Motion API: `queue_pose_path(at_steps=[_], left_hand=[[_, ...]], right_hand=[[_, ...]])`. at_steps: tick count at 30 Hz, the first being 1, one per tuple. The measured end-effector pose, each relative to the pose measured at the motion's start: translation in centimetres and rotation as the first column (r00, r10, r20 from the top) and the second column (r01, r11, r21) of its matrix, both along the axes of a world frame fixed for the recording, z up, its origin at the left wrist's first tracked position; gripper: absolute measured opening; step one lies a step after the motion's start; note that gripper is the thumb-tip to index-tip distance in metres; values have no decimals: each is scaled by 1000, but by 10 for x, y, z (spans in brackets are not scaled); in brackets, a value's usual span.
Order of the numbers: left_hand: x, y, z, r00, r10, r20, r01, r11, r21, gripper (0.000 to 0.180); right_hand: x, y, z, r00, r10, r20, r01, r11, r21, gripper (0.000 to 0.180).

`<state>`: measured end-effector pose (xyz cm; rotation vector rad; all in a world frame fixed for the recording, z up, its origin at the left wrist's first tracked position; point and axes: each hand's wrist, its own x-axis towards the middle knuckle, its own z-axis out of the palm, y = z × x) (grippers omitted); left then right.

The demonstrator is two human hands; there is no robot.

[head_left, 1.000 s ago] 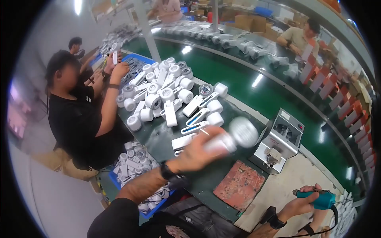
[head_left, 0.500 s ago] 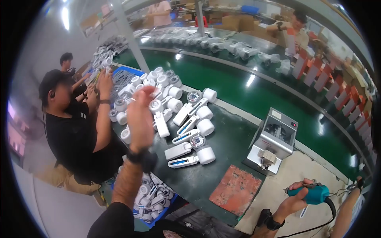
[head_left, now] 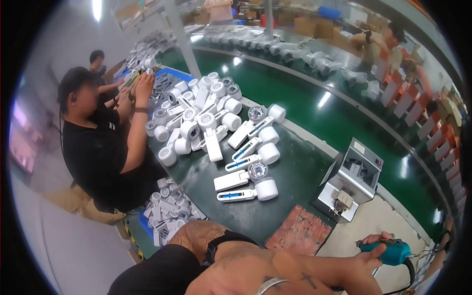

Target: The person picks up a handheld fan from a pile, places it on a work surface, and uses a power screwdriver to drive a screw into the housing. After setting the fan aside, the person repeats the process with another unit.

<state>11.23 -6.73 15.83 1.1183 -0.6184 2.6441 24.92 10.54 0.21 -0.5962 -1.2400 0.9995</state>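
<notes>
My left hand [head_left: 246, 258] is very close at the lower edge, with a dark band at the wrist and a ring on one finger. A tattooed finger stretches rightward; the other fingers are partly cut off, and I see nothing held. Behind that finger, my right hand [head_left: 371, 255] is closed round a teal electric screwdriver [head_left: 386, 252] with a dark cable, its tip to the left. In front of me lies a row of white handheld fans [head_left: 237, 195], several with open handles showing blue inside. A larger heap of fans [head_left: 209, 120] lies beyond them.
A silver screw feeder [head_left: 346, 182] stands right, beside a worn red mat [head_left: 298, 230]. Beyond the table's edge runs a green conveyor [head_left: 295, 101]. A blue bin of white parts [head_left: 169, 209] sits below the table at left. A co-worker in black [head_left: 101, 142] works close on the left.
My left hand has left the heap of fans and come back close to me, low in the view. The right hand keeps its hold on the screwdriver. The whole view has shifted slightly.
</notes>
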Motion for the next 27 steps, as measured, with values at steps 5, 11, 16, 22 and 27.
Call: queue_pose_path(at_steps=[5,11,16,22,27], left_hand=[[7,8,4,999,1,-48,-9,986,-166,44],[-7,-1,15,991,3,-133,-47,943,-328,36],[0,-9,15,978,10,-208,-103,891,-442,30],[-11,-39,25,962,-14,-273,-149,811,-566,23],[-43,-60,39,938,-125,-322,-126,744,-656,19]], right_hand=[[-1,5,6,1000,9,-6,-9,1000,18,60],[2,4,2,1000,-15,15,15,1000,6,60],[-10,-2,10,1000,-31,6,31,999,16,60],[-9,0,2,1000,-3,16,4,1000,-12,62],[-12,-1,-1,999,-8,-34,8,1000,26,60]])
